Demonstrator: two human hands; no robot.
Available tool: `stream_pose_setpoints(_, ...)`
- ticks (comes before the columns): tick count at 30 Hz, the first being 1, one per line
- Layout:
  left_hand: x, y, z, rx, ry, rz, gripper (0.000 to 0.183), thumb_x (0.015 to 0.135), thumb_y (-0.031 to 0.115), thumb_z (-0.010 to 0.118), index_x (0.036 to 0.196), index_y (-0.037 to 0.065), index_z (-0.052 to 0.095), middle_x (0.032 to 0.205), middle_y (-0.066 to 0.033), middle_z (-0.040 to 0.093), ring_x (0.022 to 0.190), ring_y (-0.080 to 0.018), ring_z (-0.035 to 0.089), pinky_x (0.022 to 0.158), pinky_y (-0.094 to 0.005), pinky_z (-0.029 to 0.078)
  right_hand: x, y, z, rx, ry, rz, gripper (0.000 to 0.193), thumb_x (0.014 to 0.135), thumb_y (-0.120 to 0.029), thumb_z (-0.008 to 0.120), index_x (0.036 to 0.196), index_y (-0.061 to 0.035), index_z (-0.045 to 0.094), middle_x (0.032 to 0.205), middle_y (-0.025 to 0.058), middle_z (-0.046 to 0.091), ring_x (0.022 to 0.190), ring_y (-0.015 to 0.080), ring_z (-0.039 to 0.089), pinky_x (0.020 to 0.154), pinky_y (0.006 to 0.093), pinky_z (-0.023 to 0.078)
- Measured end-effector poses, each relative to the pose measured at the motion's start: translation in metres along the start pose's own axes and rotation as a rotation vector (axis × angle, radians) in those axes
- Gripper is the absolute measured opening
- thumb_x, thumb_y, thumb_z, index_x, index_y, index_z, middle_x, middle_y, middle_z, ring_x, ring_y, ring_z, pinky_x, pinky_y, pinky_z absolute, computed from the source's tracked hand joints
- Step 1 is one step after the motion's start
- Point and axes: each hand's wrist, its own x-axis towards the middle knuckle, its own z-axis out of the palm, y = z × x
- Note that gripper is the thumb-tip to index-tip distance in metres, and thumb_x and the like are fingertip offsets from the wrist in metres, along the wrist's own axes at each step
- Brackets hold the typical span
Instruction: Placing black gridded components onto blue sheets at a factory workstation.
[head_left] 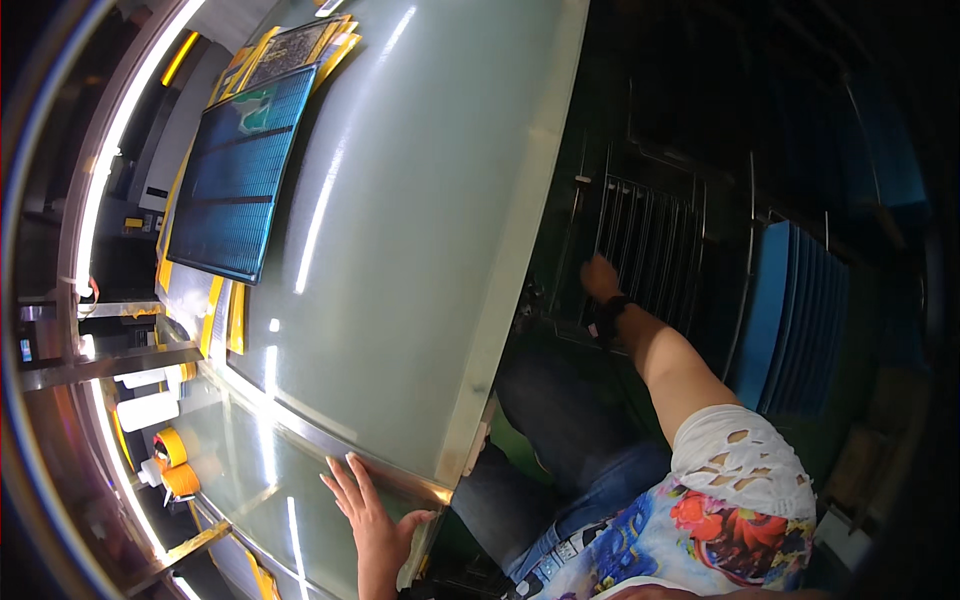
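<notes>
My left hand (378,520) rests at the corner of the pale grey-green tabletop (430,200), with its fingers spread and nothing in it. Down to the right of the table, in dim light, my right hand (600,278) reaches to a dark wire rack (655,235) with many thin upright bars. Its fingers look curled in, and whatever they may hold is hidden by the dark. A dark band circles that wrist. Farther right stands a row of upright blue panels (775,310).
Blue ribbed panels (235,185) lie on yellow-edged sheets (237,318) at the table's left. Orange tape rolls (180,481) and a white bottle (148,411) sit at lower left. A bright tube light (112,130) runs along the far left frame. The table's metal edge (545,150) separates it from the racks.
</notes>
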Motion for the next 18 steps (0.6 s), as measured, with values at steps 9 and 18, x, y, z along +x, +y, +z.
stream_pose_setpoints(9, -0.002, 0.000, 0.001, 0.006, -0.018, -0.025, 0.132, 0.050, 0.045, 0.084, 0.149, 0.005, 0.007, 0.154, -0.0249, -0.001, 0.139, -0.0510, 0.000, 0.111, -0.0554, 0.017, -0.005, -0.010, 0.014, -0.075, -0.202, 0.057, 0.039, 0.094, -0.035, 0.046, 0.102, -0.0003, 0.061, 0.116, 0.0239, 0.058, 0.107, 0.0414, 0.058, 0.091, 0.0483, 0.047)
stream_pose_setpoints(18, -0.002, 0.014, -0.008, -0.062, -0.119, -0.074, 0.124, 0.057, 0.011, 0.084, 0.150, 0.006, 0.002, 0.151, -0.0318, -0.003, 0.139, -0.0490, -0.001, 0.114, -0.0540, 0.008, 0.001, 0.004, 0.068, -0.116, -0.205, -0.021, 0.042, 0.094, -0.029, 0.047, 0.105, 0.0107, 0.047, 0.095, 0.0287, 0.063, 0.092, 0.0434, 0.063, 0.078, 0.0487, 0.052)
